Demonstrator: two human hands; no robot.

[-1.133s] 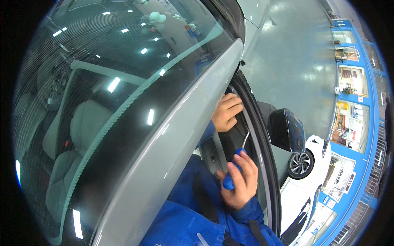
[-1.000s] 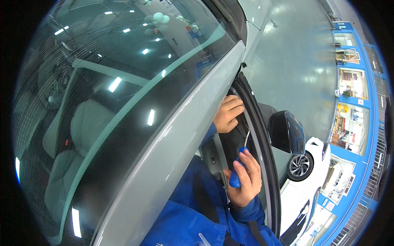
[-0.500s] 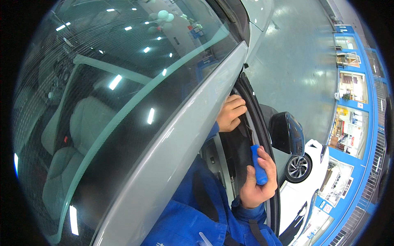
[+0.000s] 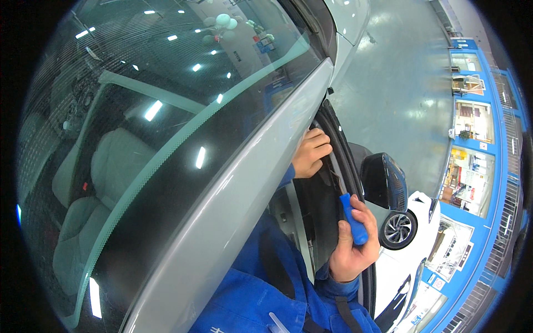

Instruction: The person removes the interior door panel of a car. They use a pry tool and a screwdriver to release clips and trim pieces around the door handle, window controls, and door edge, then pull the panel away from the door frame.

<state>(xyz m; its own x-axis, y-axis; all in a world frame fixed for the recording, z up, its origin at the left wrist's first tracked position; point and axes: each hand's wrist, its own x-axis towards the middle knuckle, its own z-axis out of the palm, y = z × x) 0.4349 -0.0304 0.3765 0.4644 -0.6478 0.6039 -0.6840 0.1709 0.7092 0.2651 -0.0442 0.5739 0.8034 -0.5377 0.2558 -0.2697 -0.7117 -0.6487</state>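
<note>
My right hand (image 4: 355,252) is closed around the blue handle of a screwdriver (image 4: 355,222). Its thin metal shaft points up and slightly left, along the inner edge of the car door (image 4: 351,161). The tip lies against the dark door trim (image 4: 319,213), and exactly where it touches is hard to make out. Just beyond the tip, my left hand (image 4: 312,154) has its fingers curled over the upper front part of that trim. Part of the left wrist is hidden behind the silver windshield pillar (image 4: 222,200).
The windshield (image 4: 183,127) fills the left, with grey seats (image 4: 119,166) behind it. A black side mirror (image 4: 384,182) juts out beyond the door. Farther right stand a white car (image 4: 383,272) and a blue-framed wall (image 4: 499,183) with display windows.
My right hand has shifted slightly right and down, tilting the screwdriver handle a little. My left hand keeps its place on the trim. The whole view has moved slightly.
</note>
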